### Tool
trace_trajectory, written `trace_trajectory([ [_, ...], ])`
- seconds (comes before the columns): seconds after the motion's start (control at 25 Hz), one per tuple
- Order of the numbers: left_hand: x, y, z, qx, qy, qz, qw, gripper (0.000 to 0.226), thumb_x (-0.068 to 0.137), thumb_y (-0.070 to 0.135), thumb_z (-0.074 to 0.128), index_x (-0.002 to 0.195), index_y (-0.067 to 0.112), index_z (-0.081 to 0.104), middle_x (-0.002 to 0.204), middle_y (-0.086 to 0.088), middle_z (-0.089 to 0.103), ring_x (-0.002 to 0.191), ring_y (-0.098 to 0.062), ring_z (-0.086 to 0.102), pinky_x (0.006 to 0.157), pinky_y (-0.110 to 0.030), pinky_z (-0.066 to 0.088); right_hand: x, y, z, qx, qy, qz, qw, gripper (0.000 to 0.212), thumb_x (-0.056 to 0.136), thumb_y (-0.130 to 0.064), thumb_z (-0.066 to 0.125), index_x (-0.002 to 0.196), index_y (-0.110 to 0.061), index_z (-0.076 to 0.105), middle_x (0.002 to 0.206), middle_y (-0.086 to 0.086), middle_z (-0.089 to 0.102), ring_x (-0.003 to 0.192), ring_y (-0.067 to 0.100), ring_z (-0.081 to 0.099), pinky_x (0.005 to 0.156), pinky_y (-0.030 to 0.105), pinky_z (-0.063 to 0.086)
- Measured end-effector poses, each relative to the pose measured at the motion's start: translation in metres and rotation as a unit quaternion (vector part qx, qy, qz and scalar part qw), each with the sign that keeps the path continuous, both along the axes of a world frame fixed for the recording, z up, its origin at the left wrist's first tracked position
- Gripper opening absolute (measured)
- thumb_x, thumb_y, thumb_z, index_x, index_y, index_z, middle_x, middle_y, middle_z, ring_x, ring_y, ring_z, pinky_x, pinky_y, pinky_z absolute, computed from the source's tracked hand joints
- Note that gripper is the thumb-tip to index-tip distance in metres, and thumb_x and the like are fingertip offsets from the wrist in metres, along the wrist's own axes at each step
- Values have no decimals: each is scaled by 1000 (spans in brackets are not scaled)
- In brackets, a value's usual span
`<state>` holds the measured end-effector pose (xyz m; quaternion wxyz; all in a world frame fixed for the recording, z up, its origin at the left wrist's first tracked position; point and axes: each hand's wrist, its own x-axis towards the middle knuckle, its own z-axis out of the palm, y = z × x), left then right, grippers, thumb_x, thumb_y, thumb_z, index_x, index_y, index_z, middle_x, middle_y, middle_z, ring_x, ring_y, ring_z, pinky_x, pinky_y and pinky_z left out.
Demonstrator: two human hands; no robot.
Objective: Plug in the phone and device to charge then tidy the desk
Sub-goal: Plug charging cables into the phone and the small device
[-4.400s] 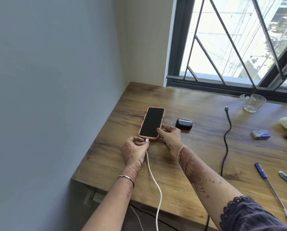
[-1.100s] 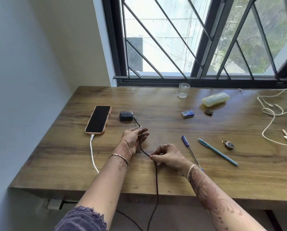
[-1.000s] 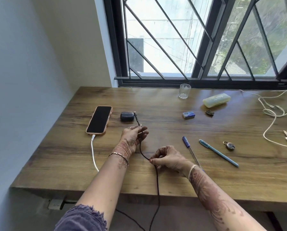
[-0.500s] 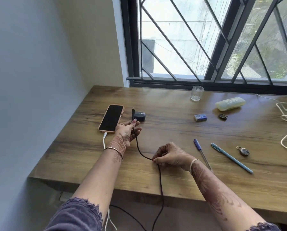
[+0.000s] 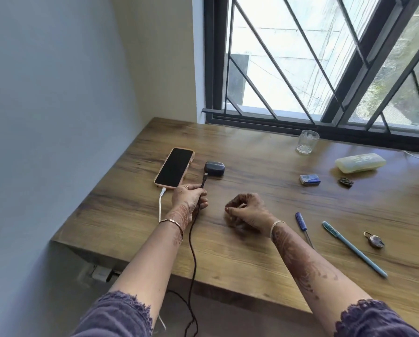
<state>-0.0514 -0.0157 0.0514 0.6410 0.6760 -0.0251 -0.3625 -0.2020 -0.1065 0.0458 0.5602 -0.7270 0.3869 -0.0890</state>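
Two hands are working at the wooden surface (image 5: 264, 183): the left hand (image 5: 188, 199) is pinching a black cable (image 5: 192, 239) in its fingers (image 5: 201, 191) just behind the plug, apparently aiming it at the small dark device (image 5: 214, 168) lying beside the phone (image 5: 174, 167), itself joined to a white cable (image 5: 160, 205), while the right hand (image 5: 247, 212) is idling nearby, curled and gripping nothing.

The phone (image 5: 174, 167) has a black screen and a peach rim, with a white cable (image 5: 160, 205) at its near end. Just right of the phone are a dark grey device (image 5: 214, 168) and a black cable (image 5: 191, 244). The desk (image 5: 264, 251) is brown wood grain. The left hand (image 5: 189, 198) and right hand (image 5: 247, 212) bear reddish-brown henna patterns, and the sleeves (image 5: 121, 312) are purple. Far right of the phone are a blue packet (image 5: 309, 179), a pale yellow box (image 5: 360, 162), a blue pen (image 5: 301, 221) and a teal pen (image 5: 349, 246).
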Motion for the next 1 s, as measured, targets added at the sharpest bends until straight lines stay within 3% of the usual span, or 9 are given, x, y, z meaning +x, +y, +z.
trace_trajectory([
  [0.12, 3, -6, -5, 22, -14, -6, 1000, 11, 85, -2, 63, 81, 8, 58, 65, -12, 60, 38, -13, 52, 38, -20, 48, 25, -16, -5, -45, -5, -29, 999, 10, 80, -11, 73, 73, -17, 70, 61, 6, 67, 54, 16, 59, 56, 27, 52],
  [0.28, 13, -16, -12, 38, -67, -50, 996, 11, 82, 10, 72, 83, 5, 62, 64, -10, 62, 38, -12, 55, 43, -23, 51, 53, -42, -10, -76, -14, -73, 994, 9, 79, -13, 75, 74, -19, 70, 67, 7, 70, 56, 15, 62, 68, 35, 57],
  [0.36, 16, -21, -15, 52, -103, -70, 991, 12, 81, 12, 73, 78, 7, 63, 62, -9, 63, 38, -12, 55, 44, -24, 50, 65, -54, -14, -80, -31, -96, 992, 11, 77, -18, 78, 84, -20, 70, 79, 7, 71, 64, 16, 65, 69, 38, 60],
  [0.48, 23, -31, -17, 66, -126, -91, 986, 14, 81, 11, 73, 72, 12, 62, 59, -5, 62, 35, -9, 54, 43, -22, 49, 84, -70, -16, -100, -45, -116, 987, 36, 79, -27, 77, 111, -19, 65, 101, 6, 66, 84, 20, 68, 74, 39, 60],
  [0.6, 28, -39, -17, 61, -112, -117, 985, 15, 82, 6, 71, 72, 12, 61, 58, -5, 61, 30, -5, 50, 38, -19, 45, 100, -80, -11, -138, -21, -52, 989, 37, 87, -30, 67, 123, -20, 62, 118, 8, 56, 103, 19, 63, 89, 36, 56],
  [0.72, 33, -44, -21, 58, -98, -112, 987, 16, 80, 5, 72, 69, 12, 62, 61, -10, 65, 35, -11, 53, 45, -24, 49, 111, -88, -12, -169, 31, 6, 985, 41, 86, -42, 65, 122, -23, 63, 119, 6, 51, 113, 18, 56, 104, 34, 44],
  [0.88, 38, -43, -26, 43, -71, -78, 993, 14, 76, 5, 75, 70, 10, 63, 68, -15, 68, 45, -22, 59, 63, -41, 56, 112, -91, -8, -204, 79, 26, 975, 42, 79, -46, 72, 114, -26, 63, 111, -1, 53, 103, 10, 49, 96, 26, 39],
  [1.0, 37, -40, -26, 31, -74, -82, 993, 17, 77, 2, 74, 67, 10, 63, 66, -14, 67, 45, -22, 59, 57, -35, 55, 112, -89, -7, -135, 21, 2, 991, 31, 79, -35, 74, 105, -25, 61, 106, -1, 64, 97, 16, 60, 89, 29, 48],
])
